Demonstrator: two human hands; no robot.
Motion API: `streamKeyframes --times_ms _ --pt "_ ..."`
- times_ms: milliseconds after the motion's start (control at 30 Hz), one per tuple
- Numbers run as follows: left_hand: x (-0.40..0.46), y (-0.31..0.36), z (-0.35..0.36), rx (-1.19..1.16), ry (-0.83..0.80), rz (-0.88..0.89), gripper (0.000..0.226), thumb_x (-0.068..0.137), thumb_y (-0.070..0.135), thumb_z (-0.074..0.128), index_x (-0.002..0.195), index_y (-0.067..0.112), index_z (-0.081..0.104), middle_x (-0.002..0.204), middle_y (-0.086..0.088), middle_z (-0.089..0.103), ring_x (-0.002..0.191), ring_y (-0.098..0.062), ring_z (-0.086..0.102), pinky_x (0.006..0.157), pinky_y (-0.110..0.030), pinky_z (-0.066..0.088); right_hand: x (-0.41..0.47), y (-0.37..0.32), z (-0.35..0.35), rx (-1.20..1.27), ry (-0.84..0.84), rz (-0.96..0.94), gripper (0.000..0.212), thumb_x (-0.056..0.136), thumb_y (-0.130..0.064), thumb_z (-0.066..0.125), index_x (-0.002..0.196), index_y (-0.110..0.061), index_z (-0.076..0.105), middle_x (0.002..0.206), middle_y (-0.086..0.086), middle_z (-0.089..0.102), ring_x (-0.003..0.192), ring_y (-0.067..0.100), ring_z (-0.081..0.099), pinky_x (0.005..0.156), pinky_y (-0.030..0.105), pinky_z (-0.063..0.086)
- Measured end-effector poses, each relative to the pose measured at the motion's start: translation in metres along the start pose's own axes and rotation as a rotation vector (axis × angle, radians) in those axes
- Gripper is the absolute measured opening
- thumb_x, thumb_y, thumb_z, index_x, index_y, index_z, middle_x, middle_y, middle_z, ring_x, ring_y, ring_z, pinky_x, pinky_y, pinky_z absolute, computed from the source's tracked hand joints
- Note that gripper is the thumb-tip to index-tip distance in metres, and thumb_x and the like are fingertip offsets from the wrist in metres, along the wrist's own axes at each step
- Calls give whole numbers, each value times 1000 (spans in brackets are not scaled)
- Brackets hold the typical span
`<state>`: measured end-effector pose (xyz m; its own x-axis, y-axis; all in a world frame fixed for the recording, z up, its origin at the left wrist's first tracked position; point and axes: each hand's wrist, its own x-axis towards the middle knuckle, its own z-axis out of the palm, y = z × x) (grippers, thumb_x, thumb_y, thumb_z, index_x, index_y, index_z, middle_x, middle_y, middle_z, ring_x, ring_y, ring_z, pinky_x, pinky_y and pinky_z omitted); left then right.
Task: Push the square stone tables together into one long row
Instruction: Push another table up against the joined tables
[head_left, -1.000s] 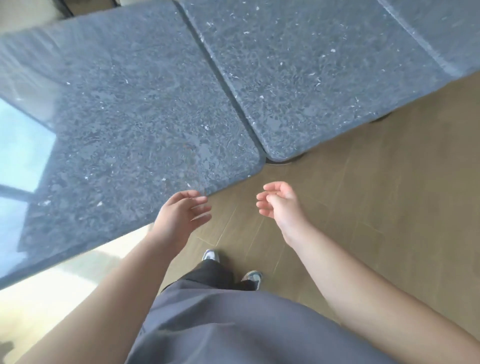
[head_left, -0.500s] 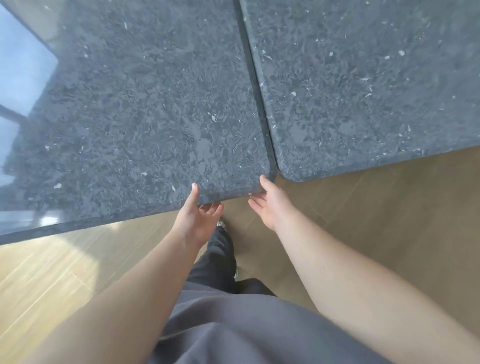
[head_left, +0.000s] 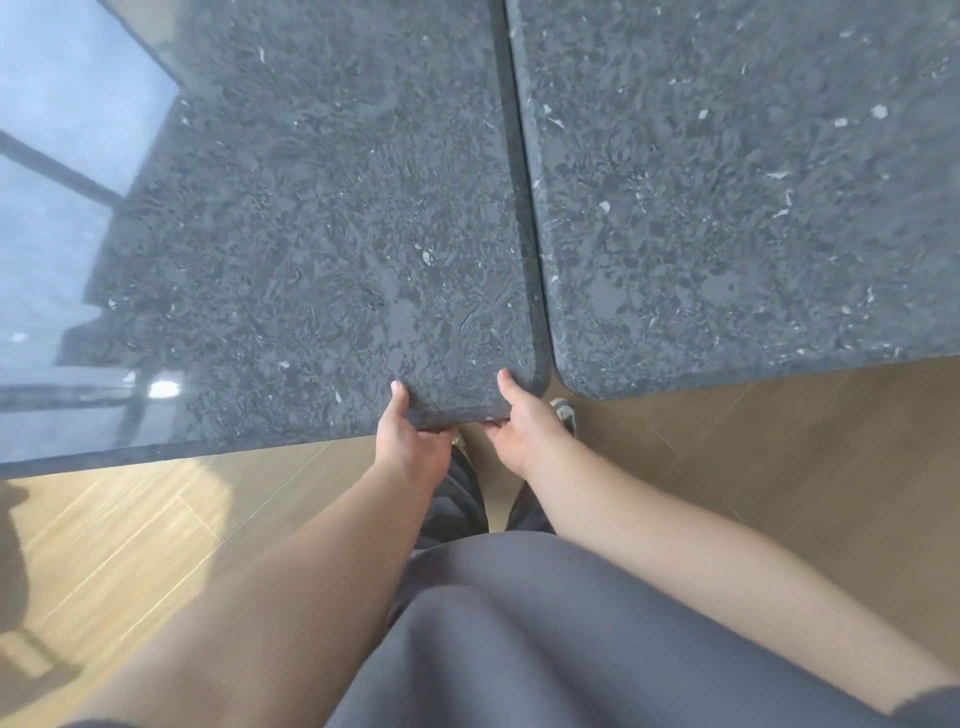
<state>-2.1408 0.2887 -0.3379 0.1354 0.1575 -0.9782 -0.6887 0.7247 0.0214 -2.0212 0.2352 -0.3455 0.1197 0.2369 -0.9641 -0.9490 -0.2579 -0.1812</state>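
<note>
Floor, left: wooden floor (head_left: 135, 525) lay in bright light under the near table edge, with a dark shadow at the far left border.
Left table: a dark speckled stone table (head_left: 311, 234) filled the upper left, its polished top reflecting a window along the left side.
Left hand: the left hand (head_left: 410, 441) gripped the near edge of this table close to its right corner, thumb lying on top, fingers curled underneath and out of sight.
Right hand: the right hand (head_left: 524, 431) gripped the same edge just beside the rounded corner, thumb on top, fingers tucked under the slab.
Seam: a narrow dark gap ran between the two tops; whether the edges touched could not be told.
Right table: a second stone table (head_left: 753, 208) stood alongside to the right, its near edge set slightly farther back than the left table's.
Person: grey clothing (head_left: 545, 634) and one shoe (head_left: 563, 410) showed below the hands.
</note>
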Motion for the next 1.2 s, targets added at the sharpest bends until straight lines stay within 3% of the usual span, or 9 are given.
streamKeyframes --times_ms 100,300,433,500,600,733,900,1133,1200 --pt "-4 -4 5 -34 35 20 50 87 45 74 112 4 62 122 -18 65 120 -34 60 113 -47 42 10 0 -3 -67 15 17 58 79 -30 81 126 -6 57 127 14 66 108 32 68 98 52 53" --pt "-8 -14 16 46 102 139 41 91 45 70 104 8 58 118 -17 64 100 -33 64 109 -48 46 10 -14 -5 -139 -41 67 54 89 -24 73 134 -6 49 131 17 63 113 33 65 103 50 50" --pt "-15 -17 22 7 172 129 44 88 45 73 98 7 55 104 -17 64 114 -32 63 111 -46 44 10 -19 -5 -171 -52 87 59 89 -25 74 138 -7 46 133 17 60 113 33 64 104 50 49" --pt "-15 -19 26 11 204 142 46 88 45 74 105 6 56 110 -17 64 120 -32 61 111 -46 44 12 -20 -6 -192 -51 98 62 88 -27 75 139 -8 45 133 17 60 113 33 63 104 50 49" --pt "-15 -21 30 35 235 174 51 87 44 74 118 10 53 116 -15 62 115 -34 62 107 -48 47 16 -22 -6 -205 -48 130 63 86 -27 76 138 -6 47 133 17 60 114 35 63 102 51 51" --pt "-11 -20 31 33 268 181 55 84 44 78 119 10 53 110 -16 61 113 -36 63 107 -50 48 18 -28 -7 -204 -55 173 58 84 -25 78 132 -7 51 132 16 59 113 35 63 100 51 52" --pt "-11 -22 35 82 269 203 51 87 45 74 121 13 54 116 -15 63 96 -36 64 103 -53 50 18 -35 -6 -188 -57 203 54 86 -22 77 131 -7 53 131 14 60 112 33 63 100 48 52" --pt "-18 -25 43 45 267 174 47 91 46 69 116 11 51 102 -15 60 119 -34 61 107 -51 47 16 -37 -3 -182 -50 218 53 87 -19 76 131 -5 52 132 15 60 117 36 60 104 52 49" --pt "-20 -24 40 17 259 157 48 91 46 70 117 10 50 114 -16 62 122 -33 60 108 -50 46 13 -38 -3 -178 -49 223 53 88 -18 75 133 -4 52 134 16 59 119 38 59 106 54 46"
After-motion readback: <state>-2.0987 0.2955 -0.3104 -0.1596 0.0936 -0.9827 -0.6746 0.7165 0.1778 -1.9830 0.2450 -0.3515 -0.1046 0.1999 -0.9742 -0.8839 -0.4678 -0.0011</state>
